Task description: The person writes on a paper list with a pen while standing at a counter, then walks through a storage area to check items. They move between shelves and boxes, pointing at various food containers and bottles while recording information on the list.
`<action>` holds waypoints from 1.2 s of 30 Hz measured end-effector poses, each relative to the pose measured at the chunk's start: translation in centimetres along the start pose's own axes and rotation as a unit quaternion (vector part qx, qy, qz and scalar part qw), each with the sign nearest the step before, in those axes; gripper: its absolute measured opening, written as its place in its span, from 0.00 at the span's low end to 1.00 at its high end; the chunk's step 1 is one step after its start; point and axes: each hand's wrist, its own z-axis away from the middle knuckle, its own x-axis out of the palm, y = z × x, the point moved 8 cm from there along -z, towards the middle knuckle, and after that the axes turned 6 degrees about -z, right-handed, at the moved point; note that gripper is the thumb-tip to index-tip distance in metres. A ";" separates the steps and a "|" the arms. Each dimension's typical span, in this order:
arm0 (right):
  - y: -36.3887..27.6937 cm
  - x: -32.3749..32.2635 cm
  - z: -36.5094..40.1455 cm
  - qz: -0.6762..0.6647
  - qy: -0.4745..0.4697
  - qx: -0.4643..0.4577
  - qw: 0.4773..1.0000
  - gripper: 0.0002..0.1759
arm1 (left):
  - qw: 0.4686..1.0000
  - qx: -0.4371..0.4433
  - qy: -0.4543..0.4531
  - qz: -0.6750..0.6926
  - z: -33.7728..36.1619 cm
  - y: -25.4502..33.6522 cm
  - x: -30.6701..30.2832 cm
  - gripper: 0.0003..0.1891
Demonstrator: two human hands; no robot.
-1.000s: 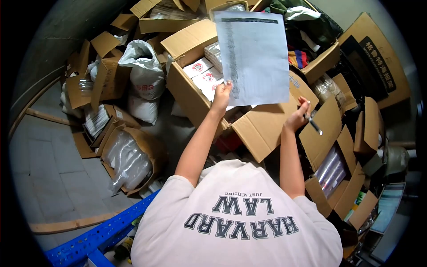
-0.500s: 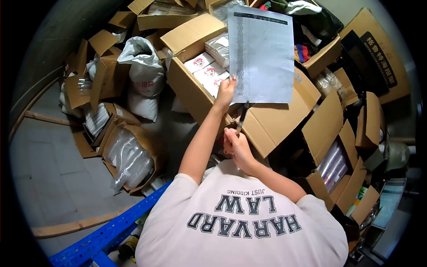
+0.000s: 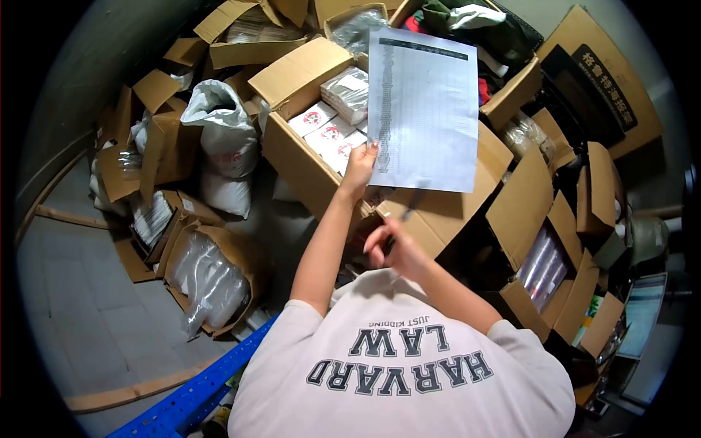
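My left hand pinches the lower left edge of a white printed sheet, its thumb on the front. A dark header band runs across the top of the page, with a column of small text down its left side. Just below the sheet, my right hand is curled and blurred by motion. A dark pen, also smeared, sticks up from its fingers. Behind the paper stands an open carton holding white boxes with red round logos and a plastic-wrapped stack.
Open cartons with plastic-wrapped goods crowd the right. To the left are a white woven sack and a box of clear plastic bags. A blue metal beam crosses the lower left, near grey floor.
The sheet and my left hand sit slightly lower in view. My right hand has shifted and its fingers have loosened around the pen, which now leans right. The whole scene has shifted slightly.
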 end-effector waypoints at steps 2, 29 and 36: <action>-5.3 -2.3 1.5 0.029 0.121 -0.222 0.967 0.24 | 1.000 -0.015 -0.021 -0.006 0.1 -0.7 -0.1 0.19; -15.9 -14.6 7.5 0.268 0.346 -0.359 0.825 0.10 | 0.998 -0.027 -0.057 -0.002 0.5 0.5 1.1 0.18; -15.7 -15.6 7.3 0.278 0.333 -0.364 0.824 0.10 | 0.997 -0.027 -0.076 0.010 0.4 0.4 1.6 0.18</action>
